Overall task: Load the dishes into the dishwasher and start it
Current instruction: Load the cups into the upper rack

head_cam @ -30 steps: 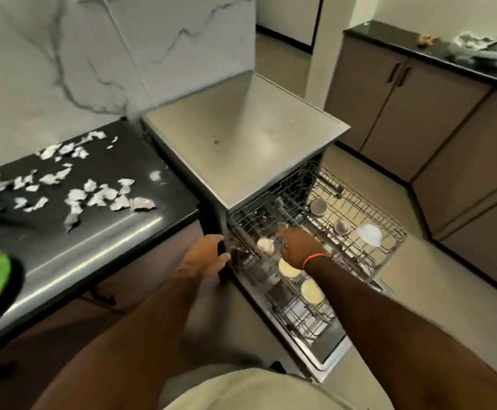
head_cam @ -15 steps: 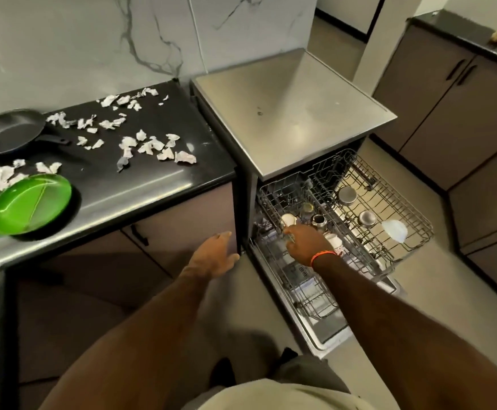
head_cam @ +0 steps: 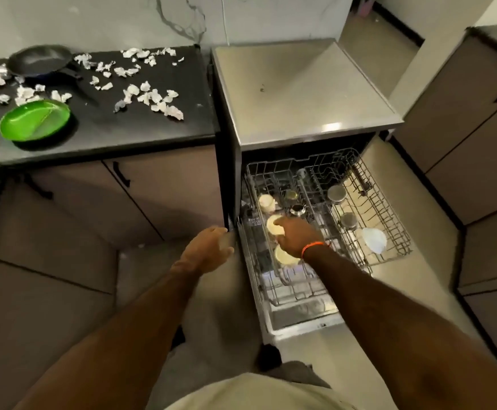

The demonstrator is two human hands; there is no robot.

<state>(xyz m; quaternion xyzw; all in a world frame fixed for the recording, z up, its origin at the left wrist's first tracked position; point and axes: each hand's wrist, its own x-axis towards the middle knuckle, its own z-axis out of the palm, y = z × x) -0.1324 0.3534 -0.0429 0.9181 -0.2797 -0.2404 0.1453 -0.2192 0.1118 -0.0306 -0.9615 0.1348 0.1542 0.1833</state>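
While the right hand (head_cam: pixel 293 236) curls its fingers round a cream bowl (head_cam: pixel 274 225) in the upper rack (head_cam: pixel 389 220), the left hand (head_cam: pixel 209 250) hangs relaxed, holding nothing, at its 9 o'clock, by the dishwasher (head_cam: pixel 300 93) edge. Second cream bowl (head_cam: pixel 284 255): at 6 o'clock of the first. Steel cups (head_cam: pixel 336 193): rack, 1 o'clock of the right hand. White bowl (head_cam: pixel 374 239): 3 o'clock. Green plate (head_cam: pixel 34 119), frying pan (head_cam: pixel 40 60), torn paper scraps (head_cam: pixel 149 96): black counter (head_cam: pixel 188 125), 10 o'clock.
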